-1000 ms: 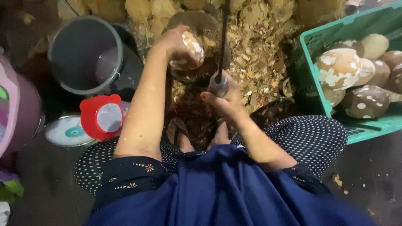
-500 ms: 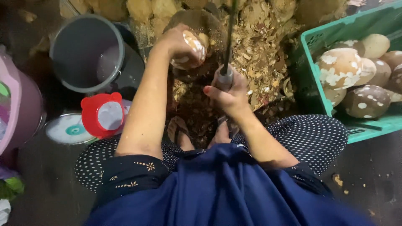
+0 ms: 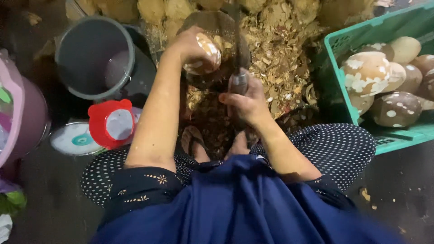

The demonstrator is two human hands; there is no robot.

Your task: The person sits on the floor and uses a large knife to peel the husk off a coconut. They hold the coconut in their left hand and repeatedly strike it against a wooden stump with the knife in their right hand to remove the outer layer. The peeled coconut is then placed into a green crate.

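Note:
My left hand (image 3: 189,45) grips a partly peeled coconut (image 3: 205,56), brown with white patches, held over a round dark chopping block (image 3: 217,22). My right hand (image 3: 246,101) is closed around the handle of a long knife (image 3: 237,54), whose dark blade points up and away, just right of the coconut. Brown shell shavings (image 3: 275,58) are heaped around the block and down to my sandalled feet (image 3: 194,142).
A green plastic crate (image 3: 343,45) at the right holds several peeled coconuts (image 3: 368,72). A grey bucket (image 3: 95,56) stands at the upper left, a red-lidded container (image 3: 110,124) and a round lid (image 3: 74,140) below it, a pink tub (image 3: 20,117) at the far left.
My right hand with the knife has shifted slightly up and toward the coconut. The left hand keeps the coconut in the same spot.

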